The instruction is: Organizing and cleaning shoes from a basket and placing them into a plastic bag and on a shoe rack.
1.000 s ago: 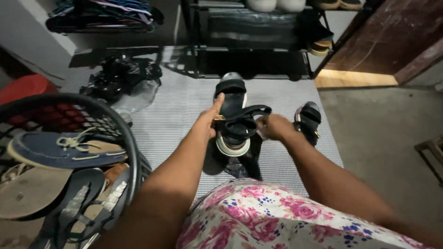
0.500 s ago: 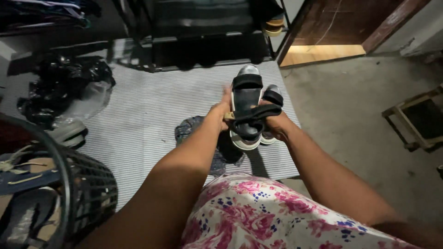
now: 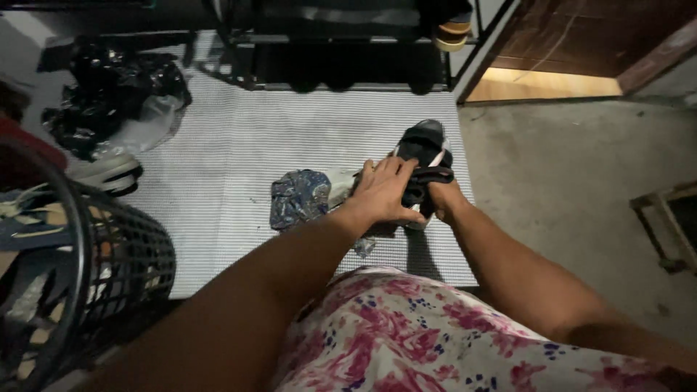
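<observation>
Ribbed grey matting [image 3: 239, 145] covers the concrete floor [image 3: 581, 167] before a shoe rack [image 3: 341, 58]; left hand [image 3: 385, 192] lies spread over the black sandals [image 3: 425, 156], while right hand [image 3: 444, 197] grips their straps.

Black strappy sandals [image 3: 425, 149] with pale, whitish soles sit together on the striped mat, near its right edge, toes pointing away. Their dark ankle straps loop loosely over the heels, bunched at the near end.

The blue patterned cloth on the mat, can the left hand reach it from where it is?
Probably yes. The left hand rests on the black sandals, right beside the blue patterned cloth, and only bare striped mat lies between them.
</observation>
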